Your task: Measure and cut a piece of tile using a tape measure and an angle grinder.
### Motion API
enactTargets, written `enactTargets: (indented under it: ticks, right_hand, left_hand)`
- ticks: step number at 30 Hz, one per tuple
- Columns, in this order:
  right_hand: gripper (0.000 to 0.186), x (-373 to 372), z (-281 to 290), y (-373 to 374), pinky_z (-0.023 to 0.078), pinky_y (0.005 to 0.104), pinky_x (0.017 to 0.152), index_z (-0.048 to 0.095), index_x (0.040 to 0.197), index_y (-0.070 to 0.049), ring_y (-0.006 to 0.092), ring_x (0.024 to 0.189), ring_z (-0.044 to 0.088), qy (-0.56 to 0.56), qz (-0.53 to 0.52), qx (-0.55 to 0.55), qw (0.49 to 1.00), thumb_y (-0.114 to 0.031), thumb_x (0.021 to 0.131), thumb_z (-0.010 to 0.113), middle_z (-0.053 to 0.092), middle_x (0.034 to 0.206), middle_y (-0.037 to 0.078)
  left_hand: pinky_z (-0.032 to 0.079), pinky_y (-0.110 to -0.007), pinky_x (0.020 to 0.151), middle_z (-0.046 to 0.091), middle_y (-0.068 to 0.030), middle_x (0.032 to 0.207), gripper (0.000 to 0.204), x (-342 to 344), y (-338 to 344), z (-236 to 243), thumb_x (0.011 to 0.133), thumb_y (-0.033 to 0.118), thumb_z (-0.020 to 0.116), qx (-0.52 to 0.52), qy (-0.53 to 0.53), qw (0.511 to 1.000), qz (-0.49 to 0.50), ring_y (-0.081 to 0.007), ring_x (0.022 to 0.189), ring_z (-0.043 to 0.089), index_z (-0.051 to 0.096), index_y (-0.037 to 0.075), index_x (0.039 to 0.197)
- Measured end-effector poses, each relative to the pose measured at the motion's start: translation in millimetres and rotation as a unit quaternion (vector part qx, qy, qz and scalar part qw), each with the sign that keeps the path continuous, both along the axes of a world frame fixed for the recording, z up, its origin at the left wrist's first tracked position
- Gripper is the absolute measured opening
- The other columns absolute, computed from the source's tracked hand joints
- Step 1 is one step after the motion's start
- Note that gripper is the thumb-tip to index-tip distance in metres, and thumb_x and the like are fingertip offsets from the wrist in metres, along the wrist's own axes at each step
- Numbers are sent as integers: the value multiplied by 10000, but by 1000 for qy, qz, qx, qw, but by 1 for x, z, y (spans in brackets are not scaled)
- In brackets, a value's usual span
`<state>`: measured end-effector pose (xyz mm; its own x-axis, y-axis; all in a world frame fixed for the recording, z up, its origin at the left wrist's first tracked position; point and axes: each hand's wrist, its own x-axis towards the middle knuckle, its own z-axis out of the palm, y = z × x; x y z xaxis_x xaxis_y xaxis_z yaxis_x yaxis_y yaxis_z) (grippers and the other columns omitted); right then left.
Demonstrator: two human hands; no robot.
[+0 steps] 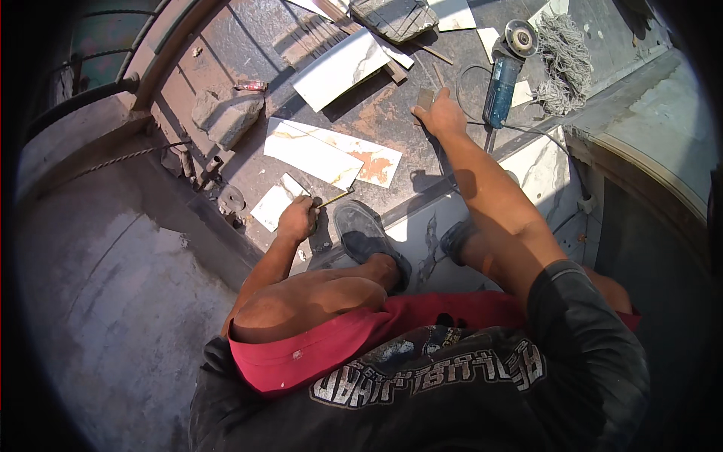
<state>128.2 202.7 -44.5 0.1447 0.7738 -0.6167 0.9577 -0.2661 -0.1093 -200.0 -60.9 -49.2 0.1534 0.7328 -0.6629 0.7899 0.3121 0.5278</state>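
Note:
My left hand [297,219] is closed round what looks like a tape measure, its body mostly hidden by the fingers. Its short yellow blade [334,198] sticks out to the right, toward my shoe. Just beyond that hand lies a small white marbled tile piece [279,200]. Farther right, my right hand [444,117] reaches forward, with thumb and forefinger round a small flat brownish piece [425,99]; its kind is unclear. Between the hands, two long white tile strips [312,153] overlap on the floor, the right one smeared with orange-brown dust.
An angle grinder [501,89] with its cord lies right of my right hand, beside a heap of grey string strands [563,64]. A larger white tile [343,69] leans ahead, near a stone block [395,16]. A broken concrete lump [228,118] sits at left.

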Motion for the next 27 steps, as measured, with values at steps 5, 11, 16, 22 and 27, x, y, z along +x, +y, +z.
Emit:
enactTargets:
  ticks: [5,11,16,22,27]
  right_hand:
    - [738,17,0,4,474,470,1020,466,1328,10,415,1195,594,27,-49,131,990,-440,829,772,632,1215,265]
    - [956,75,12,22,377,484,1117,335,1489,-47,410,1309,483,-106,-156,347,919,-420,761,830,463,1428,229]
    - [1053,98,7,37,393,503,1104,240,1550,-89,390,1330,480,7,-299,150,942,-401,753,854,457,1444,208]
    - [946,105,-1,38,449,483,1061,325,1454,-66,418,1261,527,-9,-316,158,935,-383,741,860,500,1365,242]
    - [827,113,-6,34,456,487,1040,401,1375,-53,424,1227,534,-1,-322,195,926,-334,749,863,536,1294,236]
  left_hand:
    - [500,-457,888,633,-182,1107,359,8,57,28,869,209,705,95,28,986,134,-377,1030,617,608,15,1154]
    - [344,-504,1141,421,-272,1464,758,5,189,62,778,261,817,342,124,931,20,-463,1346,414,466,38,1412]
    - [358,-529,1129,332,-292,1534,1155,23,251,60,702,392,895,223,202,947,-114,-468,1398,369,208,93,1580]
    - [395,-529,1074,399,-274,1484,1096,37,252,37,707,319,893,207,219,950,-79,-436,1362,412,252,89,1566]
    - [383,-536,1060,415,-277,1452,1049,38,250,31,719,280,881,256,177,948,-74,-451,1311,429,282,78,1557]
